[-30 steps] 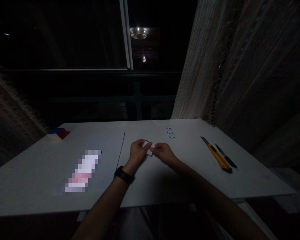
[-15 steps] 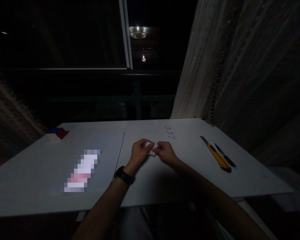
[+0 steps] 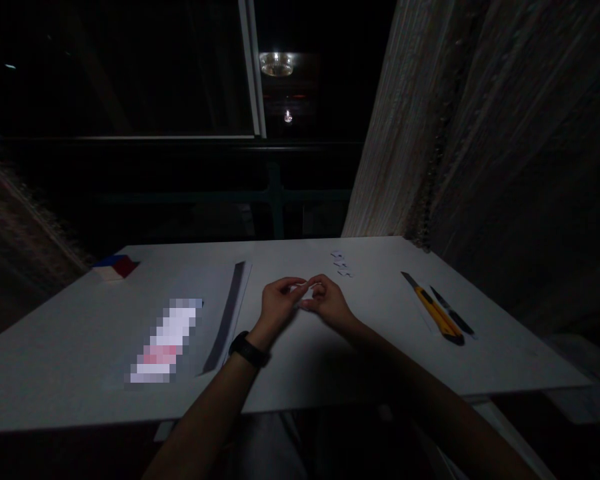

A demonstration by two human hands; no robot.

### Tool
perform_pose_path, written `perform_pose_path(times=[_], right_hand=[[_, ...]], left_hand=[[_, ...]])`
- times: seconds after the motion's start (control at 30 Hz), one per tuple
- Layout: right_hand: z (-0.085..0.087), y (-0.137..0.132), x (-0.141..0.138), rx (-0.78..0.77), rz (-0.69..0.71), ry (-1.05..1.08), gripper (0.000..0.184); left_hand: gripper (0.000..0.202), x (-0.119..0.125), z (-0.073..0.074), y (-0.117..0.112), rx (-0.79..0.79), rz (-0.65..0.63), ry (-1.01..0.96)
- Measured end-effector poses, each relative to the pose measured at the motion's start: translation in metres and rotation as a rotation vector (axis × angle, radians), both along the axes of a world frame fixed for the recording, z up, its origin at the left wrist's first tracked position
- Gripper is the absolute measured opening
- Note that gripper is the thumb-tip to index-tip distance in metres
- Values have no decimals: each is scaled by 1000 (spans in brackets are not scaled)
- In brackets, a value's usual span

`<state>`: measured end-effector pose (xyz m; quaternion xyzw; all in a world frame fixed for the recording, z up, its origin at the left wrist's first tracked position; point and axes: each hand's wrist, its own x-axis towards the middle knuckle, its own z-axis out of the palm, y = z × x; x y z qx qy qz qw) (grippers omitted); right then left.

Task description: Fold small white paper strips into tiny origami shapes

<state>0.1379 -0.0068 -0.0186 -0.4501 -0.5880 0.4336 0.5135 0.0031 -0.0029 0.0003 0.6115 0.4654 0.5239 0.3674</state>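
Note:
Both my hands meet over the middle of the white table (image 3: 330,373). My left hand (image 3: 276,303), with a black watch on its wrist, pinches one side of a small white piece of paper (image 3: 300,288). My right hand (image 3: 326,301) pinches the other side. The paper is now folded or turned edge-on, so only a thin white sliver shows between my fingers. A few small white paper scraps (image 3: 341,264) lie on the table just beyond my hands.
A yellow utility knife (image 3: 434,309) and a dark pen (image 3: 453,311) lie at the right. A stack of white sheets (image 3: 180,320) lies at the left, its right edge lifted. A red and blue object (image 3: 116,266) sits at the far left corner. A curtain hangs at the right.
The small paper showed as a flat square a second ago; now my fingers have closed over it and only a sliver shows. The right edge of the sheet stack has lifted.

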Motion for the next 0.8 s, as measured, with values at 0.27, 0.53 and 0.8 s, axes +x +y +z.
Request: perform_pose_path(times=[0.27,0.53,0.8], right_hand=[[7,2,8,-168,24,47,37],[1,9,14,-135,74,20,37],[4,5,17,-103,201,82,41]], left_hand=[[32,3,-9,0,-3,-64,78],[32,1,-9,1,-25,-68,108],[34,2,-2,0,-93,-119,-63]])
